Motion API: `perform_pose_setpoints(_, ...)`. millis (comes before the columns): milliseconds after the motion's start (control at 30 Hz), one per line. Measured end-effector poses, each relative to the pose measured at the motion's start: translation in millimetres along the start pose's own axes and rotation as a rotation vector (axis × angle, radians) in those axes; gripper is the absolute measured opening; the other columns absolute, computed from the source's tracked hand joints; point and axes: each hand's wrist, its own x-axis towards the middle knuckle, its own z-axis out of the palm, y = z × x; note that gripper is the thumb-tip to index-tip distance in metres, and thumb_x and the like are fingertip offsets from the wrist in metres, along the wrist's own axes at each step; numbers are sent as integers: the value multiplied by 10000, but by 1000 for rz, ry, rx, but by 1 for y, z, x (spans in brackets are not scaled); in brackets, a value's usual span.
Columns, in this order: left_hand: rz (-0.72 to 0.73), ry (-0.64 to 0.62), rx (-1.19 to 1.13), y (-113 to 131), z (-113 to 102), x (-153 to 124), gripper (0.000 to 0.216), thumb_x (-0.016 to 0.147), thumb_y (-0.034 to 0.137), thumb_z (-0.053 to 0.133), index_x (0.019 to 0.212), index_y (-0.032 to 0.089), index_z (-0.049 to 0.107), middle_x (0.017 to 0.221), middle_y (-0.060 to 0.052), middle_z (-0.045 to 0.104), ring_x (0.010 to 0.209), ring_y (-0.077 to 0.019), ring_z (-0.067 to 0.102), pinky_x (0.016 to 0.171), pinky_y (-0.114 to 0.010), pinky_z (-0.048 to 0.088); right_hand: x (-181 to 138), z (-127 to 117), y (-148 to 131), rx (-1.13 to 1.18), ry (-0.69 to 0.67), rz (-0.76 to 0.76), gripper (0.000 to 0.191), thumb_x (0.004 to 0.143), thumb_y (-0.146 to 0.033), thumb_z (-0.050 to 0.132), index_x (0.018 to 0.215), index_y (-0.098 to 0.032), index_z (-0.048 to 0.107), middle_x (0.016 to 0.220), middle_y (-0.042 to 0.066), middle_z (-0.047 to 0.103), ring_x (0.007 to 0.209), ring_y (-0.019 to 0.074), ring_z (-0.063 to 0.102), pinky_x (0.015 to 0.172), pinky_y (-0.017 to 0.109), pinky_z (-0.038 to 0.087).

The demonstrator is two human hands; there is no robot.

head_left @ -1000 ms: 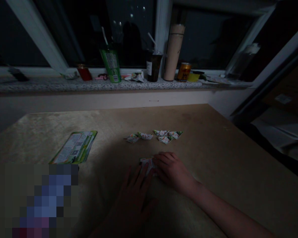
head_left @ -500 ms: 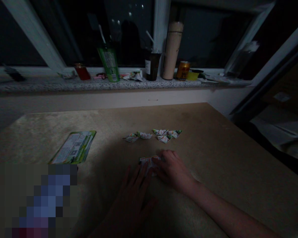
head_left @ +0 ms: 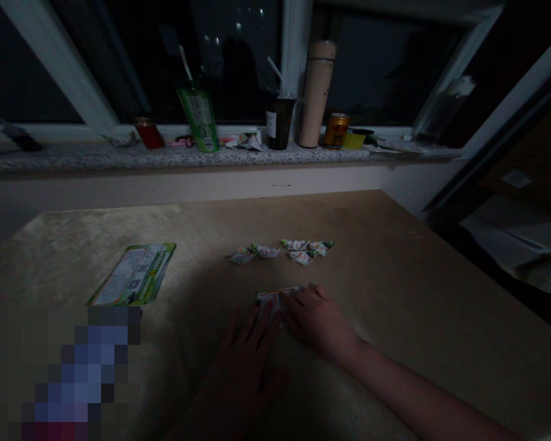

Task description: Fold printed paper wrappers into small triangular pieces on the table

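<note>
A small printed sheet of paper [head_left: 265, 297] lies on the table under both hands, which partly hide it. My left hand [head_left: 248, 352] lies flat with fingers apart, its fingertips on the sheet's left part. From the right, my right hand [head_left: 319, 318] rests on the sheet's right part, fingers slightly bent and pressing down, thumb side lower. Beyond the hands sit several small folded paper pieces of similar print: one pair with a folded piece [head_left: 266, 251] on the left, and a cluster with another folded piece [head_left: 302, 257] on the right.
Green-edged printed sheets [head_left: 138, 275] lie on the table [head_left: 371, 245] at left, above a blurred-out patch. On the windowsill [head_left: 239, 158] stand a green cup [head_left: 199, 119], a dark cup with a straw [head_left: 280, 122], a tall bottle [head_left: 318, 95], an orange can [head_left: 337, 130] and a red jar [head_left: 149, 133].
My right hand has shifted slightly down, and more of the sheet's top edge shows. My left hand stays almost in place. The whole view has moved a little.
</note>
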Motion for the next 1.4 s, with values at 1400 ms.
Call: perform_pose_setpoints(1400, -9, -101, -187, 12, -4, -14, 944, 761, 524, 578, 1469, 127, 95, 1509, -133, 146, 1365, -327, 180, 1068, -472, 299, 19, -19, 16, 505, -296, 220, 684, 687, -307, 686, 1293, -210, 384, 970, 49, 688, 880, 233, 630, 836, 371, 372)
